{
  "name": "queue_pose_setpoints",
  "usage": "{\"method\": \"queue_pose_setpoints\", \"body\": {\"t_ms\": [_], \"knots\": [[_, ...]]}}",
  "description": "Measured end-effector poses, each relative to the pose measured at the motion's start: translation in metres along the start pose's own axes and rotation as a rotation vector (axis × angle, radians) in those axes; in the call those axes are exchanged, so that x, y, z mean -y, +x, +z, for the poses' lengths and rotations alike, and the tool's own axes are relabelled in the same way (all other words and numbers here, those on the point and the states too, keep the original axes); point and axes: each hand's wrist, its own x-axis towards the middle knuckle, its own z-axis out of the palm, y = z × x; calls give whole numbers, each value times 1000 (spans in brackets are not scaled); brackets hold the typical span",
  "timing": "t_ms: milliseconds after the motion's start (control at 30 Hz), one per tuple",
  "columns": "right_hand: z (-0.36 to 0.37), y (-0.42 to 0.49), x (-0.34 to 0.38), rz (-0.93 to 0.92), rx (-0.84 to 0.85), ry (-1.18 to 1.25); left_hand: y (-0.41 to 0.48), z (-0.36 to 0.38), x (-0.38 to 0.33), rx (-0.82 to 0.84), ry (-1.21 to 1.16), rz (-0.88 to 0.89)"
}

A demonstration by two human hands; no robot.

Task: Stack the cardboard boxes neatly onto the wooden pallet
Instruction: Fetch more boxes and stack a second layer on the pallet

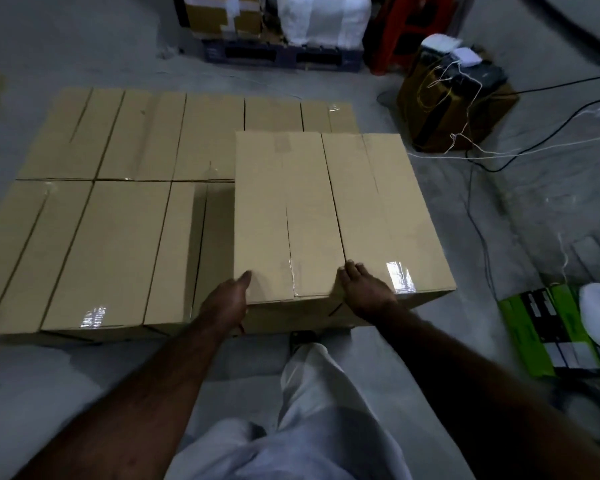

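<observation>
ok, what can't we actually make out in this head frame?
Wooden pallet: head view, hidden under the lower boxes.
Left hand fingers: head view, behind the upper box near corner; grip unclear.
Lower boxes' left end: cut off by frame edge.
Items on brown carton, far right: blurred.
</observation>
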Motion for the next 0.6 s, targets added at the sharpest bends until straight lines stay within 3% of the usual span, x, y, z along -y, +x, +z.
{"method": "queue_pose_setpoints", "body": {"t_ms": [100, 367, 600], "knots": [[5, 0, 4, 17, -79, 25, -12, -1, -2, -39, 69, 65], [11, -8, 10, 33, -159, 6, -28, 3, 4, -47, -32, 84], [51, -4, 16, 79, -408, 56, -18, 50, 34, -187, -462, 66]]}}
